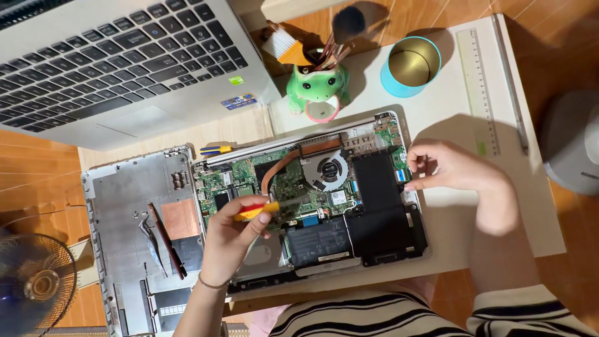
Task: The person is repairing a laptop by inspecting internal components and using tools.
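Two hands over an opened laptop, screwdriver in the left

A small fan (37,284) sits at eight o'clock beside the detached bottom cover (125,187); the left hand (232,237) grips a red-and-yellow screwdriver (257,211) over the opened laptop (374,187) at centre, and the right hand (455,170), at three o'clock, pinches at its right edge; frog brush holder (317,84) and blue tin (410,65) stand at twelve to one

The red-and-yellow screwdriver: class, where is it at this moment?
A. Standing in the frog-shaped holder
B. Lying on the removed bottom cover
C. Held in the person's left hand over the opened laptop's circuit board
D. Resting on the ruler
C: the left hand grips the red-and-yellow screwdriver, its shaft reaching over the green circuit board of the opened laptop, beside the removed bottom cover.
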